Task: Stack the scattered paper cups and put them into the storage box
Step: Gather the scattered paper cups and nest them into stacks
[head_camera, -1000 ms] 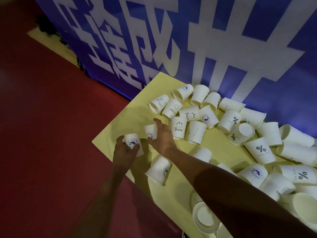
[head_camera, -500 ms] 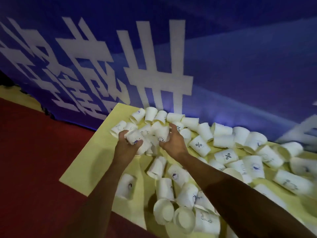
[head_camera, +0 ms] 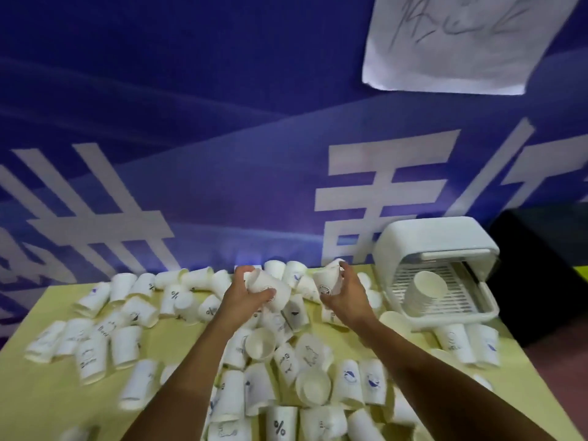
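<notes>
Both hands have lifted off the desk (head_camera: 57,405): left hand (head_camera: 243,297) grips one paper cup (head_camera: 270,288), right hand (head_camera: 345,297) another (head_camera: 327,283). Line the rims up, nest them straight, then onto the stack in the storage box (head_camera: 436,268).

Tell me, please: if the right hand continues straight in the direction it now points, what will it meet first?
The right hand, holding a paper cup, points up and away toward the blue banner. The cups along the table's far edge probably come first, then the banner; depth is unclear. The storage box sits off to its right.
</notes>
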### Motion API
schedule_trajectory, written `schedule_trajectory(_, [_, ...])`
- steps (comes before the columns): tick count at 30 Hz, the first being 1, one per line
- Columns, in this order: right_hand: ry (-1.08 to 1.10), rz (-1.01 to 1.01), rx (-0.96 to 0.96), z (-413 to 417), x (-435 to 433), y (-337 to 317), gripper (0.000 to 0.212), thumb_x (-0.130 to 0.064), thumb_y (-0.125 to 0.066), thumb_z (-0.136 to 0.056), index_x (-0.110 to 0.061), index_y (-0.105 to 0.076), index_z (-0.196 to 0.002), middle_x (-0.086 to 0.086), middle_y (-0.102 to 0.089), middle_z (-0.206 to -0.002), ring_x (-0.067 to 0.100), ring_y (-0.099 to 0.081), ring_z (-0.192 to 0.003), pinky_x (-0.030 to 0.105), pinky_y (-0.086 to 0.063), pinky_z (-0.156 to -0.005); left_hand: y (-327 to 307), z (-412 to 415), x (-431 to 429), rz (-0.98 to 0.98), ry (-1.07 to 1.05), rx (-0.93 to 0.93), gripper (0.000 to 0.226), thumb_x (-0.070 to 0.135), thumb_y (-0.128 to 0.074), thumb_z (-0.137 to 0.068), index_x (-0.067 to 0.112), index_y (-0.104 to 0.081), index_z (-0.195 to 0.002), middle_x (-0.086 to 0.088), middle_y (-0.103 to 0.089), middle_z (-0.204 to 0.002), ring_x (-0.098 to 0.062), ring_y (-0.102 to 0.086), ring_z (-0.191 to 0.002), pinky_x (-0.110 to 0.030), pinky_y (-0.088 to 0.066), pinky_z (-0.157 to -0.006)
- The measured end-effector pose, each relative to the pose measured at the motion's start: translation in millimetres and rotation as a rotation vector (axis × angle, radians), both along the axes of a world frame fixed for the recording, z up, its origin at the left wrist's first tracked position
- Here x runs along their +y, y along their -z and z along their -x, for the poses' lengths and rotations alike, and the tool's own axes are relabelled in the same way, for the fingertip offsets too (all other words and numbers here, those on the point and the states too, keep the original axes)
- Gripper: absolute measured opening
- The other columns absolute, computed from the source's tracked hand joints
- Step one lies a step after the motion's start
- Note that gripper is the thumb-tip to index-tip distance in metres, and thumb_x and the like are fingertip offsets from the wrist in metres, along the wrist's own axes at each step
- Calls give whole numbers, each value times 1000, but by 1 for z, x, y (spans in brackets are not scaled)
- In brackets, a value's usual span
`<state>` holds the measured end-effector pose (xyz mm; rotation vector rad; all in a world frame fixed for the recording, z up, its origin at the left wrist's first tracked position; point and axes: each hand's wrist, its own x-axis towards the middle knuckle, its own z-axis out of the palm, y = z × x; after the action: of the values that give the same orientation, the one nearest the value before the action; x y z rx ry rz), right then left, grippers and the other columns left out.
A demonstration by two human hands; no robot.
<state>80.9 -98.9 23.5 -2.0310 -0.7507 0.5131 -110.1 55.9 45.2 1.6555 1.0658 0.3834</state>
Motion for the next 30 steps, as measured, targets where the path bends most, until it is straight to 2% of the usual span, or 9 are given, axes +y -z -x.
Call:
schedule_trajectory(2, [45,-17,7,-28,-29,-6,80,-17,-84,-74,-19,-40,-141,2,-55,-130,26,-58,-118,47,-53,-97,-3,-35,-21,-7,54,14,62,29,-83,-74,31,-41,-120,-5,-56,-121,-25,-62,-103,-47,-54,-91])
schedule_trajectory(6, [99,-37,13,-79,-82,-12,93,-15,-84,-75,-19,-31,-151,4,-47,-145,25,-49,-132,43,-47,-108,-9,-97,-64,-55,151,36,61,27,-83,-75,29,-40,-117,-7,-52,-120,-26,-61,-101,-40,-58,-80])
schedule_trajectory(9, [140,-77,3,-112,-120,-12,83,-16,-84,-75,-27,-38,-143,1,-51,-136,22,-52,-125,36,-47,-103,-9,-137,-92,-81,215,45,61,27,-84,-74,28,-42,-119,-5,-54,-119,-26,-61,-102,-47,-56,-88])
schedule_trajectory(14, [265,-197,-7,-149,-170,-8,78,-18,-85,-72,-30,-41,-136,-4,-55,-130,15,-55,-118,33,-47,-101,-6,-186,-132,-117,312,79,55,31,-82,-75,34,-47,-118,-2,-58,-118,-21,-60,-102,-37,-54,-88])
schedule_trajectory(18, [283,-235,22,-169,-185,-3,80,-21,-85,-70,-35,-39,-133,-7,-58,-125,13,-57,-114,26,-47,-92,-5,-214,-155,-124,310,147,57,36,-81,-76,31,-43,-118,2,-55,-114,-16,-57,-97,-22,-48,-70])
schedule_trajectory(22, [239,-220,24,-182,-179,1,81,-18,-85,-73,-30,-39,-138,-6,-55,-130,15,-54,-118,33,-48,-100,1,-226,-170,-119,266,210,59,39,-82,-75,26,-41,-116,6,-55,-103,-8,-57,-87,-21,-46,-65])
schedule_trajectory(24, [197,-204,14,-184,-171,2,81,-19,-84,-75,-32,-36,-139,-8,-53,-131,14,-53,-118,31,-48,-99,7,-223,-173,-126,245,242,59,44,-82,-74,24,-42,-112,10,-54,-99,-6,-56,-85,-22,-43,-61])
schedule_trajectory(27, [158,-204,10,-183,-160,6,78,-22,-84,-77,-38,-35,-136,-14,-51,-129,8,-52,-116,27,-45,-96,18,-212,-175,-107,202,244,58,45,-82,-72,21,-44,-109,10,-55,-100,-8,-57,-86,-24,-45,-62])
schedule_trajectory(30, [154,-117,-71,-181,-155,11,77,-24,-83,-80,-33,-36,-141,-7,-52,-134,13,-52,-121,32,-49,-100,24,-201,-175,-67,127,222,54,44,-83,-71,21,-47,-105,6,-57,-102,-12,-59,-89,-29,-50,-68])
